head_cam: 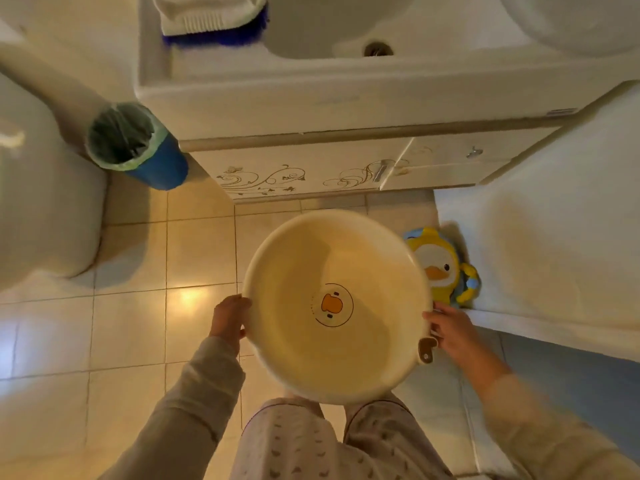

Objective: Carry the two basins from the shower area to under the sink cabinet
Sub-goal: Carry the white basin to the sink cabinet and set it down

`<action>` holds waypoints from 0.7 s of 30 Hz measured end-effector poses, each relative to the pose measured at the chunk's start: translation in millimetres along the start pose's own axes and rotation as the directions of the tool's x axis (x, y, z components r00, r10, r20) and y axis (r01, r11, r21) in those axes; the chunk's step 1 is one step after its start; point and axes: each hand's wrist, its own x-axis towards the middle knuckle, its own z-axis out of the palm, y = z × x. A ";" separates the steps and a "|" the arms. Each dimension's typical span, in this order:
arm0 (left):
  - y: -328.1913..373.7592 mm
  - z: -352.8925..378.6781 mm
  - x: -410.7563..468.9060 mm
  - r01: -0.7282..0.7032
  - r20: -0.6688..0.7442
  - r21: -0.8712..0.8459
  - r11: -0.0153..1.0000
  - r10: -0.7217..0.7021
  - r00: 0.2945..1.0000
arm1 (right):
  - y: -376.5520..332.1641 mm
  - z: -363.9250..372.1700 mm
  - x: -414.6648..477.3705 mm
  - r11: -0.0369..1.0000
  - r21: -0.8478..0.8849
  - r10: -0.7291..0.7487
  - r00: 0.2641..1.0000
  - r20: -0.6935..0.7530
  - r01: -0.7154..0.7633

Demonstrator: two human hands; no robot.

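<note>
I hold a round cream basin (294, 341) with a duck face printed on its bottom, level above the tiled floor in front of me. My left hand (229, 318) grips its left rim and my right hand (450, 332) grips the right rim beside a small brown hanging tab. The sink cabinet (304, 171), white with brown swirl patterns and closed doors, stands just beyond the basin. I see only one basin; whether another is nested under it cannot be told.
A blue bin (138, 147) with a green liner stands left of the cabinet. A toilet (41, 202) fills the left edge. A yellow duck toy (446, 268) lies on the floor by a white tub wall (540, 254) at right. A towel (207, 15) lies on the sink top.
</note>
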 end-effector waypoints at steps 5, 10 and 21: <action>-32.6 21.1 28.8 0.134 -0.075 -0.069 0.989 -0.139 0.987 | -20.1 10.8 56.5 0.970 -0.244 -0.012 1.000 0.013 0.015; -74.8 48.4 95.4 0.210 -0.137 -0.127 0.969 -0.227 0.964 | -6.1 34.9 139.9 0.904 -0.425 -0.019 0.999 0.038 0.033; -127.6 102.1 310.8 0.158 -0.159 -0.058 0.986 -0.165 0.973 | 36.2 116.9 345.3 0.832 -0.549 -0.085 0.996 0.017 0.080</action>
